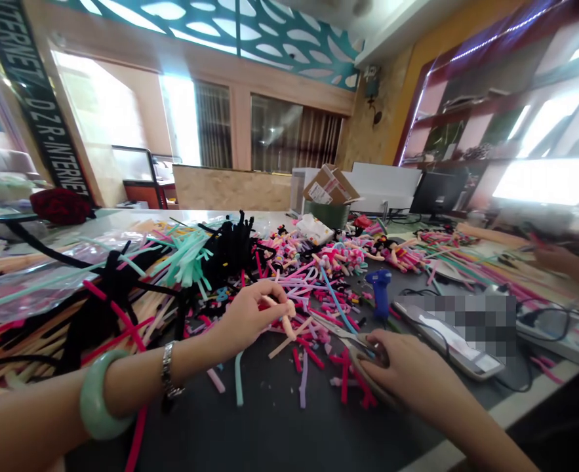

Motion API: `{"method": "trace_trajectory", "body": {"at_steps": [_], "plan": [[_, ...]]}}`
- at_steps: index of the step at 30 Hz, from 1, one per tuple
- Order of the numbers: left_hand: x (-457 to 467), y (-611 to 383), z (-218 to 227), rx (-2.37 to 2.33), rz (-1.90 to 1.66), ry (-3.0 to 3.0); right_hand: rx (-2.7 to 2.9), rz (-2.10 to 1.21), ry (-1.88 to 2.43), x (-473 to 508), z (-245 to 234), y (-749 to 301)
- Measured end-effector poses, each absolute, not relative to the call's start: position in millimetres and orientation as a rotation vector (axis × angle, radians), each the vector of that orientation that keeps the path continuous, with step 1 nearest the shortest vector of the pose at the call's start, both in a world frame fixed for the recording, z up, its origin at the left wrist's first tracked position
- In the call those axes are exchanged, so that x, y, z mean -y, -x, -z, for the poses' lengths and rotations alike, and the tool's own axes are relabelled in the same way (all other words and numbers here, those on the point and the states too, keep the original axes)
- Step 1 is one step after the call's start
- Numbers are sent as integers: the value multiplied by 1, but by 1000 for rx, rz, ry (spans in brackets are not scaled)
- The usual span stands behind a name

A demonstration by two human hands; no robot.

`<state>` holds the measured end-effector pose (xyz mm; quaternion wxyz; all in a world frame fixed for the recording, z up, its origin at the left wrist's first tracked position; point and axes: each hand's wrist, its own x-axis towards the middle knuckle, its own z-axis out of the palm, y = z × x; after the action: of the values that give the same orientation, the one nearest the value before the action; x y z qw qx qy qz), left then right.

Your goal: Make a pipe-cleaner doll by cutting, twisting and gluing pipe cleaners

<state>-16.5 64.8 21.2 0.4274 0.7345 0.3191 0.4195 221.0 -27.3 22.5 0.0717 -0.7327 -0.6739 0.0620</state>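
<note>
Between the thumb and fingers of my left hand [254,311] is a bent peach pipe cleaner [288,326], held above the dark tabletop. My right hand [398,367] has its fingers through the handles of a pair of scissors [337,330], whose blades point left toward the pipe cleaner without touching it. Under and around both hands lie short cut pieces, among them a lilac piece [303,381], a teal piece [239,379] and several red ones [345,377].
A blue glue gun [379,292] stands beyond the scissors. Right of it lies a grey device [446,341] with cables, partly pixelated. Mint [187,259] and black [230,252] pipe cleaner bundles are at left. Behind are a cardboard box [330,187] and another person's hand [557,259].
</note>
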Motion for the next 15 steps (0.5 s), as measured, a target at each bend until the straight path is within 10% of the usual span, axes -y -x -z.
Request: {"method": "trace_trajectory", "body": {"at_steps": [15], "plan": [[-62,22,-14,-1078,-1228,-2167,1684,73,2279,0,-34,-281]]}}
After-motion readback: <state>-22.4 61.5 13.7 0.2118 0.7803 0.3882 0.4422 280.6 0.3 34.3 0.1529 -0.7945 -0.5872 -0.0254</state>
